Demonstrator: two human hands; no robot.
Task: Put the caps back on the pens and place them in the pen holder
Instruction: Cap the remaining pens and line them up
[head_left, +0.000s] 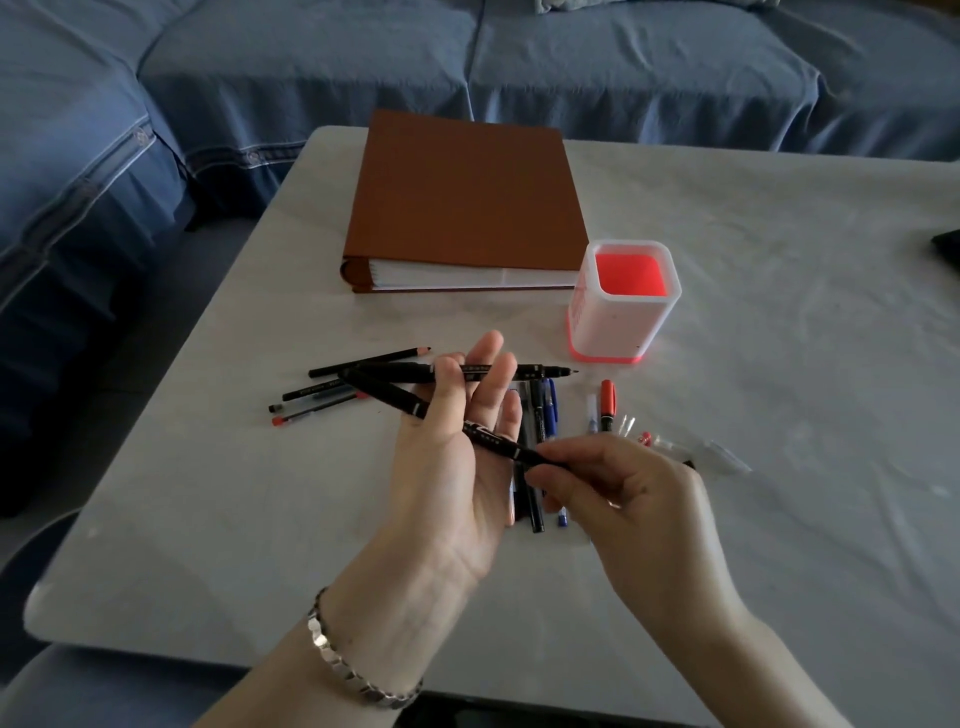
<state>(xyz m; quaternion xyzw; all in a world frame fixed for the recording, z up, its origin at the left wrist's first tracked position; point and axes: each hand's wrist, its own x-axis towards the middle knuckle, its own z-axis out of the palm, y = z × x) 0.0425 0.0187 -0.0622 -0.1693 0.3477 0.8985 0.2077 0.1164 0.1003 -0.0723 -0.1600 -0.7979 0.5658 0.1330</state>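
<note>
Head view, bare-tipped black pen (527, 372), banded black pen (388, 394), both slim

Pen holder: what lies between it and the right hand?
Head view: a red marker and some clear caps lie on the table between pen holder and right hand.

Matt black plastic on the pens (385, 395), frosted white plastic on the pen holder (618, 325), matt brown cover and white paper on the binder (462, 197), shiny faceted metal on the bracelet (358, 673), creased blue cloth on the sofa (623, 67).
</note>
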